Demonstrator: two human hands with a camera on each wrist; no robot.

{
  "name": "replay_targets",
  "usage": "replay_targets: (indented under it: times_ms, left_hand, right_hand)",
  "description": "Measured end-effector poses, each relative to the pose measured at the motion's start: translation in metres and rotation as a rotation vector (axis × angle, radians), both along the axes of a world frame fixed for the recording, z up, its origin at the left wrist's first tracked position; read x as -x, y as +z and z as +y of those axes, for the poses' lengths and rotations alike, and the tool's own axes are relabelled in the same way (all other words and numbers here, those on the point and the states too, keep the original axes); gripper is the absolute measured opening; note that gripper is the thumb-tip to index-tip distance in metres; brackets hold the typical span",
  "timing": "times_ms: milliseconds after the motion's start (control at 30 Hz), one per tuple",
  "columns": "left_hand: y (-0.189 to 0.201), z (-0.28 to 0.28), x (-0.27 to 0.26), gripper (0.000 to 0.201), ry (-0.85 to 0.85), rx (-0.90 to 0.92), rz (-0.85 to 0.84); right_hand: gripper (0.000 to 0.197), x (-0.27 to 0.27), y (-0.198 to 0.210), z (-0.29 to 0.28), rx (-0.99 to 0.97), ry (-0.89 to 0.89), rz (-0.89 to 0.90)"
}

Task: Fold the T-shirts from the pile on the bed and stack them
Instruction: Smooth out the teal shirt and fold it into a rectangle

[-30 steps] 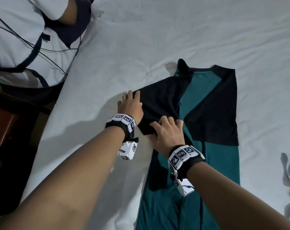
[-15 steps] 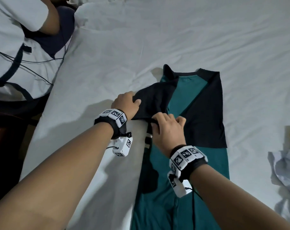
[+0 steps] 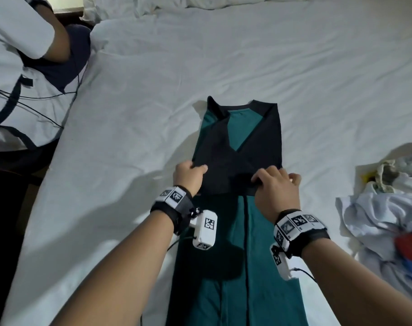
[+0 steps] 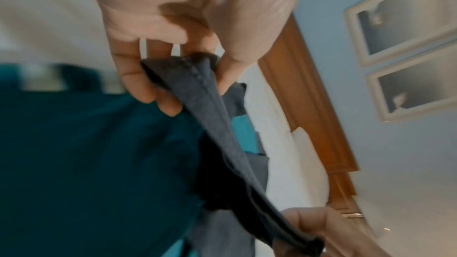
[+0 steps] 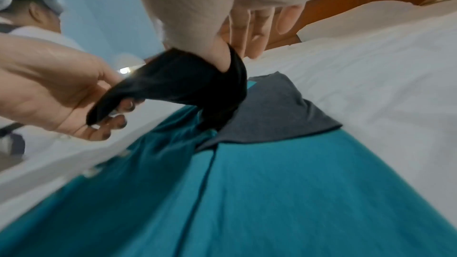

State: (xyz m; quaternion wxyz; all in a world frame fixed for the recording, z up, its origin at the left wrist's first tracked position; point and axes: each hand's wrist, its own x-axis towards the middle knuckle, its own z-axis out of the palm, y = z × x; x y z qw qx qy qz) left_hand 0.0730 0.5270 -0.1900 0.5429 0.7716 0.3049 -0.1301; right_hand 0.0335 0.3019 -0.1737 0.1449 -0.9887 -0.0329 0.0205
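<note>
So, 1 teal T-shirt (image 3: 240, 267) w/ black sleeves lies lengthwise on the bed (image 3: 271, 67), nearer its left edge, sides already folded in. Left hand (image 3: 188, 176) and right hand (image 3: 276, 188), 2 total, each have fingers pinching the black sleeve (image 3: 224, 161) hem, prob to lay it flat across the chest. 1 unfolded pile (image 3: 386, 208) waits by the right edge.

- Head view's pretty dim and bluish, and the white bed sheet (image 3: 247, 55) reads grey
- Soft arm shadows fall left across the sheet
- Wide-angle bend at the edges
- Both wrist views are smeared with motion blur, the near fabric out of focus, the background walls soft
</note>
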Motion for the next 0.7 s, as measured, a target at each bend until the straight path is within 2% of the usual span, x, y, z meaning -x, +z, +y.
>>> replay_targets:
  times_ms: [67,100,233,367,467,600,700]
  left_hand:
    - [-0.018,0.004,0.016,0.026,0.022,-0.052,0.065]
    - [-0.023,0.008,0.021,0.025,0.027,-0.086,0.075]
    - [-0.031,0.011,0.029,0.035,0.042,-0.142,0.062]
    - [-0.03,0.013,0.031,0.03,0.062,-0.115,0.121]
    - [-0.033,0.021,0.025,0.022,0.011,-0.122,0.185]
    - [-0.027,0.024,-0.01,0.038,-0.172,-0.211,0.194]
    - [-0.019,0.02,-0.055,0.051,-0.229,-0.275,0.107]
  right_hand:
    - [0.038,0.008,-0.007,0.002,0.095,0.088,0.199]
    - [0.04,0.011,-0.009,0.006,0.092,0.108,0.228]
    - [0.048,0.01,-0.024,0.028,-0.021,0.075,0.134]
    - [0.071,0.001,-0.062,0.045,0.074,0.063,0.248]
    - [0.081,0.001,-0.088,0.038,0.108,0.051,0.232]
    - [0.08,0.005,-0.106,0.03,0.103,0.062,0.156]
    - [0.079,0.005,-0.112,0.029,0.105,0.079,0.175]
